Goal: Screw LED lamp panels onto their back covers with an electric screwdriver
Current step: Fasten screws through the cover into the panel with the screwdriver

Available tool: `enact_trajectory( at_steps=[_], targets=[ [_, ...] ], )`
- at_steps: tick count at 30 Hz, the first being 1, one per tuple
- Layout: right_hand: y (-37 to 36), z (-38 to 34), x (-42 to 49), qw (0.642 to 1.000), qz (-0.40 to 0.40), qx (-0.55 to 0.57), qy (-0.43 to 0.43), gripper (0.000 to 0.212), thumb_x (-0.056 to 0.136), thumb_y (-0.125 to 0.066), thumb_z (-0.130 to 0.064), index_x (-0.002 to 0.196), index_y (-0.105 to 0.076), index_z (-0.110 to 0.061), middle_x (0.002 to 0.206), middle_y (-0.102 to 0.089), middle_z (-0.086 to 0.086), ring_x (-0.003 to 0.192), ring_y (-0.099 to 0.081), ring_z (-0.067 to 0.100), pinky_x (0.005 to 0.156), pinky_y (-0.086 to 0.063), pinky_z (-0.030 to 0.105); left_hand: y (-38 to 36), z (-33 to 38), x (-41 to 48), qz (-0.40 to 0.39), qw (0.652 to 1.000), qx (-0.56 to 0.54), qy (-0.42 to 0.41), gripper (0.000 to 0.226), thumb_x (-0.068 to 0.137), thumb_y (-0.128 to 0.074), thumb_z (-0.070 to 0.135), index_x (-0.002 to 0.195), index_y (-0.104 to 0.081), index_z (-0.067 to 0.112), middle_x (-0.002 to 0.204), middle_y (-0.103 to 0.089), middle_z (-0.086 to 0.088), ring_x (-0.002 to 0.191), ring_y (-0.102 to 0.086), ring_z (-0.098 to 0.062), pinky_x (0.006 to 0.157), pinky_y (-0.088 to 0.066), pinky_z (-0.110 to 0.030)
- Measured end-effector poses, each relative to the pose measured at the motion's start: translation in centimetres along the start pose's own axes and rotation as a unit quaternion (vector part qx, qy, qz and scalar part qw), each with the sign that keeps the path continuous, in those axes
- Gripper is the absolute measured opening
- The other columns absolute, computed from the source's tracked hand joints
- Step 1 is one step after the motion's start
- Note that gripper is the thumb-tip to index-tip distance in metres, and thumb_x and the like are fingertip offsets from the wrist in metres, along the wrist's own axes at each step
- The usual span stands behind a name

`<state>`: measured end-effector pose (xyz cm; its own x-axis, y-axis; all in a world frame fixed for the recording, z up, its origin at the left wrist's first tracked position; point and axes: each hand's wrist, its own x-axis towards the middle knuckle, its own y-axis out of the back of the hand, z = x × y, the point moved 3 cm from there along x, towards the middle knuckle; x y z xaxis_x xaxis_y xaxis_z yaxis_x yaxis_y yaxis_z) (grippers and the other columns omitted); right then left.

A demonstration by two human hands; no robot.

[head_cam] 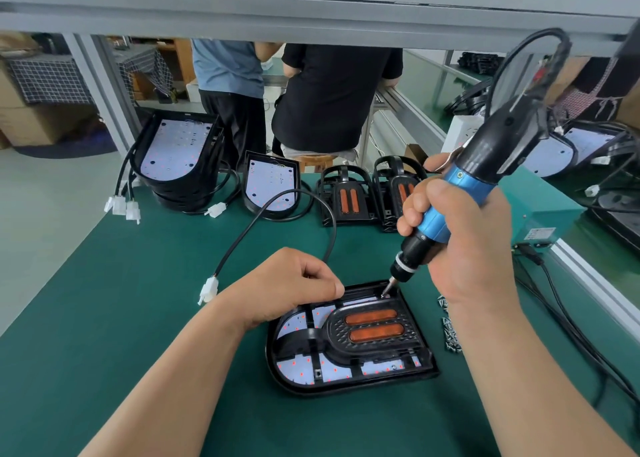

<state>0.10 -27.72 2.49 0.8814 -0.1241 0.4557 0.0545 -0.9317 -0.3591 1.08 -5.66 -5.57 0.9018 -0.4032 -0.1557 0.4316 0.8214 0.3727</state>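
A black lamp assembly [349, 347] lies flat on the green mat, its white LED panel showing through the frame and two orange strips in the middle. My right hand [460, 245] grips a blue and black electric screwdriver [450, 207], tilted, with its bit on a screw at the assembly's far right corner. My left hand [287, 283] rests with curled fingers on the assembly's far left edge, by its black cable [273, 207] with a white plug [209, 291].
Loose screws [449, 328] lie right of the assembly. At the back stand a stack of back covers with panels [176, 158], one single panel [272, 184] and two black frames [346, 197]. A green box [543, 214] and cables are at right. Two people stand behind the bench.
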Motion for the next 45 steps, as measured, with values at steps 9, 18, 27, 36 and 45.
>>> enact_trajectory(
  at_steps=[9,18,27,36,45],
  targets=[
    [-0.3,0.6,-0.2,0.999,-0.022,-0.04,0.004,0.022,0.088,-0.065,-0.012,0.107,-0.066,-0.02,0.068,-0.054,0.007,0.061,-0.051,0.028,0.064,-0.047,0.041,-0.5,0.3,0.1,0.009,0.998,0.053,-0.011,0.015,0.09,-0.08,0.029,0.081,-0.079,0.017,0.062,-0.058,0.007,0.06,-0.046,-0.006,0.061,-0.042,-0.019],
    [-0.1,0.6,-0.2,1.0,-0.014,-0.022,-0.006,0.019,0.086,-0.067,-0.015,0.104,-0.065,-0.018,0.068,-0.054,0.007,0.061,-0.05,0.027,0.062,-0.047,0.039,-0.4,0.9,0.0,-0.04,0.991,0.126,-0.004,0.024,0.091,-0.081,0.034,0.071,-0.075,0.023,0.049,-0.047,0.015,0.047,-0.037,-0.003,0.049,-0.032,-0.013],
    [-0.3,0.8,0.1,0.997,-0.025,-0.069,0.0,0.017,0.091,-0.065,-0.014,0.102,-0.068,-0.027,0.066,-0.055,0.005,0.059,-0.052,0.027,0.063,-0.047,0.038,-1.0,0.8,0.1,0.003,0.991,0.132,-0.023,0.023,0.091,-0.08,0.032,0.076,-0.073,0.016,0.049,-0.046,0.014,0.048,-0.036,-0.008,0.049,-0.033,-0.019],
    [0.4,1.5,0.5,0.996,0.003,-0.092,-0.009,0.011,0.09,-0.067,-0.013,0.093,-0.061,-0.022,0.065,-0.056,0.003,0.059,-0.053,0.027,0.068,-0.047,0.043,-1.2,0.9,0.0,0.018,0.988,0.144,-0.058,0.023,0.092,-0.08,0.03,0.076,-0.071,0.016,0.051,-0.046,0.011,0.051,-0.038,-0.012,0.054,-0.036,-0.027],
    [0.4,1.2,0.3,0.996,-0.079,-0.039,-0.019,0.022,0.086,-0.064,-0.008,0.101,-0.067,-0.022,0.067,-0.052,0.004,0.059,-0.05,0.025,0.062,-0.048,0.037,-1.2,1.1,0.1,0.024,0.981,0.174,-0.083,0.024,0.091,-0.079,0.034,0.074,-0.07,0.019,0.071,-0.062,-0.011,0.056,-0.045,-0.012,0.058,-0.041,-0.028]
  ],
)
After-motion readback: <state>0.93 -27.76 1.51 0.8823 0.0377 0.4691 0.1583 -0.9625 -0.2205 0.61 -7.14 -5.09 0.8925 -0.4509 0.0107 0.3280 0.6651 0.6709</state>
